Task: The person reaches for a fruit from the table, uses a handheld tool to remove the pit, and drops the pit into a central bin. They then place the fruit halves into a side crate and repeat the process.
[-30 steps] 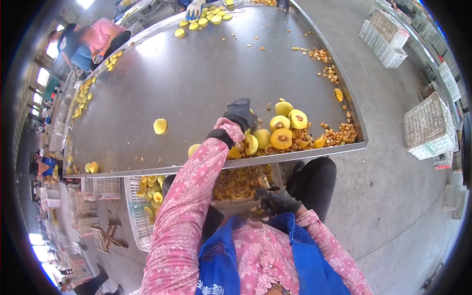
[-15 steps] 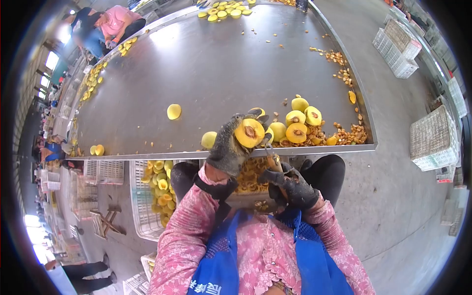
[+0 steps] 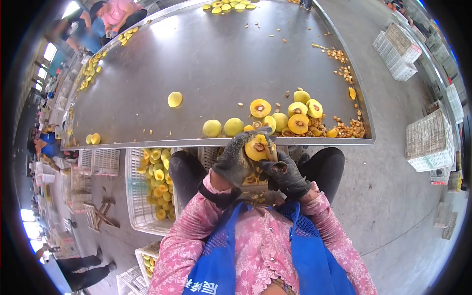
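My left hand (image 3: pixel 233 161), in a dark, dirty glove, grips a yellow peach half (image 3: pixel 256 148) with its cut face and brown pit showing. Closed around a slim wooden-handled tool (image 3: pixel 271 149) is my gloved right hand (image 3: pixel 287 175). The tool meets the cut face near the pit; its tip is hidden. Both hands are together in front of the table's near edge, above my lap. Just beyond them on the metal table (image 3: pixel 206 73) lie a cut peach half (image 3: pixel 260 108), two rounded peach pieces (image 3: pixel 222 128) and a cluster of halves (image 3: pixel 298 118).
Loose pits (image 3: pixel 349 129) line the table's right corner inside a raised rim. A white crate of peach halves (image 3: pixel 142 211) stands left of my legs. Stacked crates (image 3: pixel 430 140) stand on the right. Other people (image 3: pixel 115 17) work at the far left edge.
My left hand has drawn the peach half back from over the table towards my body. My right hand has brought the tool up against the fruit. Peaches behind the left hand are now uncovered.
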{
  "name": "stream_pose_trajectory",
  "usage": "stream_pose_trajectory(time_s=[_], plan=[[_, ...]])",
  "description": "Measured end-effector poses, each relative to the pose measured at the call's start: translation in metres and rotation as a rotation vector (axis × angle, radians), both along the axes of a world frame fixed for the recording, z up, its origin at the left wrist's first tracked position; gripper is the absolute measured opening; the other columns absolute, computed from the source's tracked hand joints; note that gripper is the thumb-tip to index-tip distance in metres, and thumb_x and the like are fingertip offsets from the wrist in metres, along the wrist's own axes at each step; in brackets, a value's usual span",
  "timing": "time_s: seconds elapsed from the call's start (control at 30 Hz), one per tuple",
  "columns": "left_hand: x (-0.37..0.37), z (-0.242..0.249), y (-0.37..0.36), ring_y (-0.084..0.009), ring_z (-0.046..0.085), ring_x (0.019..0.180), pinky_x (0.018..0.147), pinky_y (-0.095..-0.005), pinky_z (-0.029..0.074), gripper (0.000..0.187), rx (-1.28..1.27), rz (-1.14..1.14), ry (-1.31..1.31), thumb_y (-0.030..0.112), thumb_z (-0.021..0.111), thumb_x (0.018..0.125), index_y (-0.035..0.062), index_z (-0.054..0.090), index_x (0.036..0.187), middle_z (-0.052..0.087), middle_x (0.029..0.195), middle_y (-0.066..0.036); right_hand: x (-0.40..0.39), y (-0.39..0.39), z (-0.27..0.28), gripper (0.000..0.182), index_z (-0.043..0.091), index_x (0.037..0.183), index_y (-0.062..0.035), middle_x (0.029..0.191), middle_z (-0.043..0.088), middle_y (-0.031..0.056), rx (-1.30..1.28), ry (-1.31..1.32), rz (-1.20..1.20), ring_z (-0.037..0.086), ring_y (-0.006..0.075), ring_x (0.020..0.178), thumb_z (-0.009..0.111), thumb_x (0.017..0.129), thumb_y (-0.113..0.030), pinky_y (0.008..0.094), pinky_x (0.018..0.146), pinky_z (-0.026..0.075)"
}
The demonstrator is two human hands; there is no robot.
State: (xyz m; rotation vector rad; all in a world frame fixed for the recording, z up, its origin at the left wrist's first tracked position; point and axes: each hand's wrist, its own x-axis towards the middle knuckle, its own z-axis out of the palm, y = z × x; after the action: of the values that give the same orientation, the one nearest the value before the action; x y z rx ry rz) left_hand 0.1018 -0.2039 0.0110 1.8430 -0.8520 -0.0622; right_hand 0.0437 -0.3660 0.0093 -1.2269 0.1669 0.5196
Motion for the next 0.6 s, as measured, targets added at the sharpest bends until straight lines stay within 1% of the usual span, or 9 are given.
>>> stream_pose_trajectory(time_s=[0.13, 0.2, 0.23, 0.3, 0.33, 0.4, 0.43, 0.53, 0.6], plan=[[-0.007, 0.002, 0.002, -0.0243, 0.051, 0.113, 0.099, -0.0327, 0.037, 0.043, 0.026, -0.009, 0.103, 0.006, 0.059, 0.078, 0.0021, 0.05, 0.12, 0.053, 0.123, -0.013, 0.001, 0.0, -0.013, 0.034, 0.048, 0.113, -0.0062, 0.08, 0.058, 0.0026, -0.119, -0.076, 0.005, 0.054, 0.0069, 0.056, 0.061, 0.084, -0.017, 0.0194, 0.043, 0.041], [-0.011, -0.005, -0.001, -0.0232, 0.052, 0.111, 0.096, -0.032, 0.039, 0.042, -0.111, 0.236, -0.03, 0.006, 0.059, 0.078, 0.0014, 0.051, 0.119, 0.053, 0.121, -0.014, -0.001, 0.0, -0.008, 0.034, 0.047, 0.113, -0.0047, 0.078, 0.057, 0.002, -0.192, -0.126, -0.045, 0.053, 0.007, 0.056, 0.061, 0.085, -0.018, 0.0198, 0.044, 0.042], [-0.009, -0.007, 0.0, -0.0232, 0.052, 0.111, 0.096, -0.032, 0.039, 0.042, -0.113, 0.237, -0.029, 0.006, 0.059, 0.078, 0.0014, 0.051, 0.119, 0.053, 0.121, -0.014, -0.003, -0.001, -0.002, 0.034, 0.047, 0.113, -0.0047, 0.078, 0.057, 0.002, -0.193, -0.125, -0.044, 0.053, 0.007, 0.056, 0.061, 0.085, -0.018, 0.0198, 0.044, 0.042], [-0.003, 0.001, 0.003, -0.0245, 0.053, 0.11, 0.095, -0.0338, 0.04, 0.042, 0.034, 0.194, 0.028, 0.005, 0.061, 0.079, -0.0022, 0.049, 0.118, 0.054, 0.118, -0.015, -0.007, -0.002, 0.016, 0.03, 0.048, 0.111, -0.0047, 0.075, 0.056, 0.0016, -0.186, 0.048, 0.073, 0.052, 0.0068, 0.055, 0.059, 0.086, -0.018, 0.0208, 0.044, 0.042], [-0.005, 0.001, 0.001, -0.0245, 0.053, 0.11, 0.095, -0.0338, 0.04, 0.042, 0.031, 0.193, 0.031, 0.005, 0.061, 0.079, -0.0022, 0.049, 0.118, 0.054, 0.118, -0.015, -0.009, -0.001, 0.017, 0.03, 0.048, 0.111, -0.0047, 0.075, 0.056, 0.0016, -0.189, 0.05, 0.072, 0.052, 0.0068, 0.055, 0.059, 0.086, -0.018, 0.0208, 0.044, 0.042], [-0.008, 0.002, -0.005, -0.0237, 0.052, 0.111, 0.095, -0.0344, 0.039, 0.043, -0.154, 0.198, 0.168, 0.008, 0.061, 0.079, -0.0016, 0.049, 0.119, 0.054, 0.118, -0.016, -0.011, 0.001, 0.019, 0.027, 0.048, 0.108, -0.0048, 0.073, 0.055, 0.001, -0.169, 0.106, 0.111, 0.05, 0.0064, 0.054, 0.057, 0.087, -0.018, 0.0217, 0.045, 0.043], [-0.009, 0.001, -0.007, -0.0237, 0.052, 0.111, 0.095, -0.0344, 0.039, 0.043, -0.155, 0.198, 0.169, 0.008, 0.061, 0.079, -0.0016, 0.049, 0.119, 0.054, 0.118, -0.016, -0.012, 0.004, 0.018, 0.027, 0.048, 0.108, -0.0048, 0.073, 0.055, 0.001, -0.17, 0.107, 0.111, 0.05, 0.0064, 0.054, 0.057, 0.087, -0.018, 0.0217, 0.045, 0.043], [-0.011, -0.003, -0.007, -0.0218, 0.05, 0.113, 0.096, -0.0338, 0.038, 0.043, -0.224, 0.225, 0.245, 0.009, 0.06, 0.081, -0.0009, 0.048, 0.12, 0.054, 0.118, -0.015, -0.014, 0.009, 0.012, 0.03, 0.049, 0.105, -0.0056, 0.062, 0.054, 0.0022, -0.18, 0.016, 0.039, 0.047, 0.008, 0.042, 0.059, 0.085, -0.027, 0.0211, 0.038, 0.037], [-0.011, -0.014, -0.008, -0.0207, 0.048, 0.115, 0.098, -0.0333, 0.037, 0.042, -0.206, 0.195, 0.225, 0.007, 0.057, 0.083, -0.001, 0.046, 0.122, 0.054, 0.12, -0.014, -0.014, 0.009, 0.006, 0.025, 0.048, 0.106, -0.0045, 0.081, 0.054, 0.0022, -0.304, -0.032, 0.08, 0.052, 0.0076, 0.061, 0.056, 0.088, -0.019, 0.0238, 0.051, 0.043]])
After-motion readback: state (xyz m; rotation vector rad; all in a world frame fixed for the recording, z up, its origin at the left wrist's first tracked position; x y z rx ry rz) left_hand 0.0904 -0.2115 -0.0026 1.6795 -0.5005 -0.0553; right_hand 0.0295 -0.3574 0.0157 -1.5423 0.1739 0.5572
